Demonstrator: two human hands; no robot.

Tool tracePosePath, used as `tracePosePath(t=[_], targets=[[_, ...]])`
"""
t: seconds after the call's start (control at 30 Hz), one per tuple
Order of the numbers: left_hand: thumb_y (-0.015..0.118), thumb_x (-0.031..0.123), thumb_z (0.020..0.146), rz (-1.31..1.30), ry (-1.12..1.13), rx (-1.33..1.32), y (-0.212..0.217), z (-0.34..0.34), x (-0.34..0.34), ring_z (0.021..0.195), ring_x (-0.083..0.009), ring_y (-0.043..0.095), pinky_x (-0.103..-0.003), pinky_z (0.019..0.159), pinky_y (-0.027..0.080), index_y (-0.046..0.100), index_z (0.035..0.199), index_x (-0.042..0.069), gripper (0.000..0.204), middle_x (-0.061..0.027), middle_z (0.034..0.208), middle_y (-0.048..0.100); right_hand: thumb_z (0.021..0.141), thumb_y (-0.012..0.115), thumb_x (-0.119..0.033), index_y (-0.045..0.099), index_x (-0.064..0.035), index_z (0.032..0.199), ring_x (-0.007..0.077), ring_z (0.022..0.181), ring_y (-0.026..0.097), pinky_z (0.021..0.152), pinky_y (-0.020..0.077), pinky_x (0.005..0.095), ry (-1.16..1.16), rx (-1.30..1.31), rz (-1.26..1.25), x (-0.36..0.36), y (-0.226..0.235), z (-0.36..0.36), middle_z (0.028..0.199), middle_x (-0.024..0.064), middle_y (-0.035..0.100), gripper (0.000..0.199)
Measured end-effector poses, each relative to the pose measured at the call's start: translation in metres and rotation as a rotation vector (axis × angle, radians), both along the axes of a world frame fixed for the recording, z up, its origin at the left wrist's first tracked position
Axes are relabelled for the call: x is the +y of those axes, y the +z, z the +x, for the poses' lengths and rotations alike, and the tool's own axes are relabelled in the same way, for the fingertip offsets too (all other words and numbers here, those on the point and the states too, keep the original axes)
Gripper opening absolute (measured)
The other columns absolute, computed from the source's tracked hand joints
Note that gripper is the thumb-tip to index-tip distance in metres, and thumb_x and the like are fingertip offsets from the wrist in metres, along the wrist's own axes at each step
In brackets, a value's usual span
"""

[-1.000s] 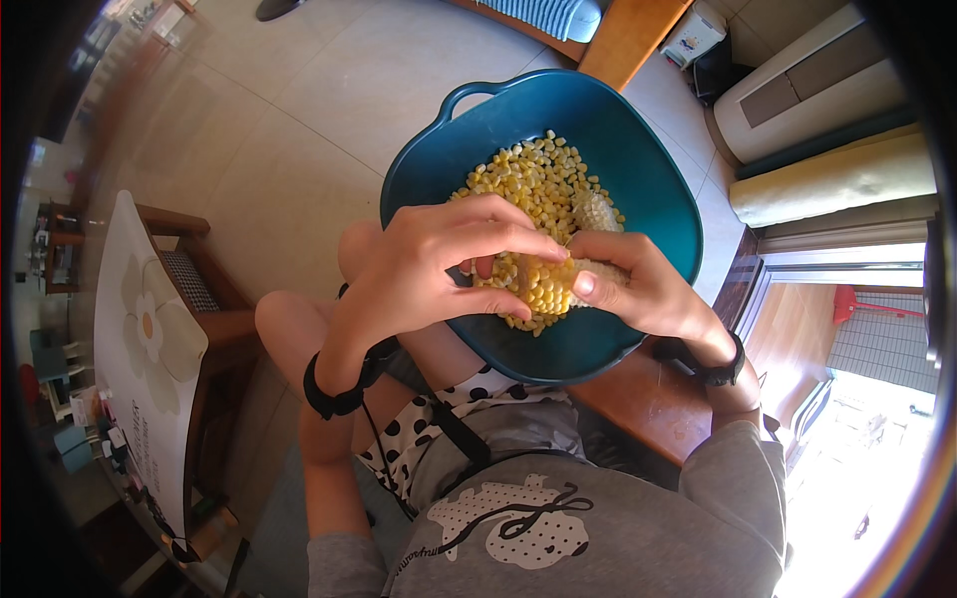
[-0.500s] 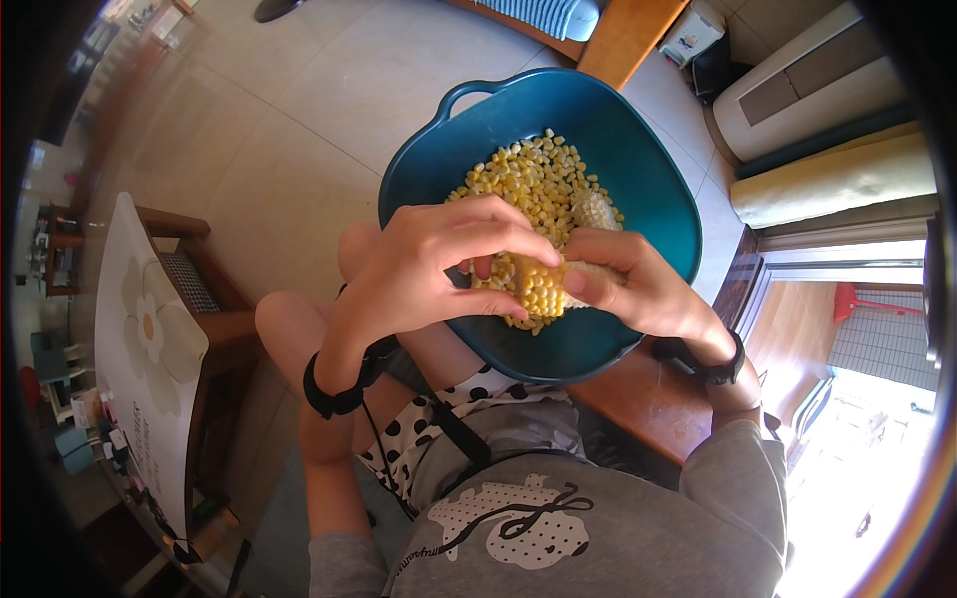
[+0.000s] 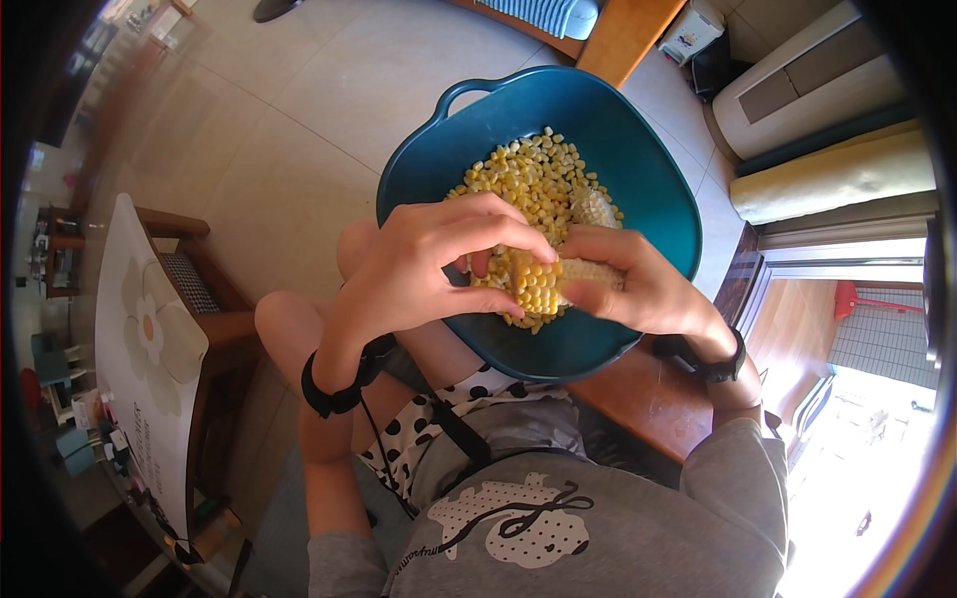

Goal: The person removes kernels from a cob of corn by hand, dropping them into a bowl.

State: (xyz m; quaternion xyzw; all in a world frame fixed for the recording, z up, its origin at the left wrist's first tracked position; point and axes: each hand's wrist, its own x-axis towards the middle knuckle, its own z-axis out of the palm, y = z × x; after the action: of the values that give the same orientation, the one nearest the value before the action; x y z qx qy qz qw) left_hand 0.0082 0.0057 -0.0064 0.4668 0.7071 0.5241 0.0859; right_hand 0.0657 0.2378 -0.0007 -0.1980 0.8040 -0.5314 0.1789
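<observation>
At nine o'clock stands a white board with a flower picture [image 3: 150, 344], leaning by a wooden chair [image 3: 214, 309]. The left hand [image 3: 424, 269] is curled around the yellow end of a corn cob [image 3: 543, 282], fingers bent over the top, thumb under it. The cob sits in the middle, just above the near rim of a big teal bowl [image 3: 638, 179]. Loose corn kernels [image 3: 533, 179] pile inside at twelve o'clock. The right hand [image 3: 643, 289] grips the bare end of the cob, closed tight. At three o'clock lies a rolled yellow mat [image 3: 832, 179].
</observation>
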Motion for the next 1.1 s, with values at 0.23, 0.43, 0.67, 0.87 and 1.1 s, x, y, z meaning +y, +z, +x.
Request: tracePosePath(t=[0.23,0.43,0.67,0.87,1.1], targets=[[0.081,0.002,0.060,-0.017,0.036,-0.034,0.002,0.001,0.001,0.064,-0.0080,0.053,-0.021,0.055,0.044,0.065,0.100,0.007,0.043,-0.0038,0.098,0.064,0.071,0.079,-0.033,0.059,0.0040,0.106,0.0286,0.092,0.059,0.081,0.0447,0.0347,0.043,0.092,0.040,0.001,-0.004,0.001,0.098,0.0162,0.061,0.054],[0.081,0.003,0.062,-0.034,0.037,-0.025,0.002,0.000,0.000,0.066,-0.0090,0.054,-0.021,0.055,0.044,0.065,0.100,0.006,0.041,-0.0044,0.100,0.064,0.076,0.073,-0.046,0.061,0.0040,0.104,0.0258,0.087,0.060,0.076,0.0462,0.0342,0.002,0.075,0.035,0.001,-0.004,0.001,0.093,0.0159,0.063,0.059],[0.081,0.017,0.066,-0.057,0.037,0.047,0.007,0.002,0.004,0.070,-0.0113,0.058,-0.023,0.057,0.046,0.062,0.108,0.008,0.047,-0.0036,0.105,0.065,0.085,0.063,-0.049,0.065,0.0014,0.098,0.0150,0.067,0.059,0.063,0.0464,0.0293,-0.134,-0.265,0.029,0.002,0.003,0.003,0.072,0.0094,0.062,0.052],[0.082,0.026,0.066,-0.179,0.083,-0.052,0.012,0.004,0.004,0.073,-0.0117,0.059,-0.024,0.059,0.047,0.061,0.111,0.010,0.052,-0.0030,0.101,0.065,0.082,0.070,-0.039,0.062,-0.0002,0.102,0.0177,0.075,0.062,0.068,0.0483,0.0306,-0.139,0.041,-0.011,-0.005,0.001,0.005,0.081,0.0113,0.064,0.045],[0.082,0.018,0.066,-0.151,0.095,0.080,0.005,0.004,0.005,0.074,-0.0129,0.059,-0.024,0.060,0.048,0.062,0.108,0.009,0.047,-0.0027,0.098,0.064,0.082,0.069,-0.040,0.062,0.0003,0.101,0.0206,0.076,0.063,0.068,0.0483,0.0329,-0.141,0.006,-0.002,-0.008,0.002,0.004,0.083,0.0130,0.064,0.045]])
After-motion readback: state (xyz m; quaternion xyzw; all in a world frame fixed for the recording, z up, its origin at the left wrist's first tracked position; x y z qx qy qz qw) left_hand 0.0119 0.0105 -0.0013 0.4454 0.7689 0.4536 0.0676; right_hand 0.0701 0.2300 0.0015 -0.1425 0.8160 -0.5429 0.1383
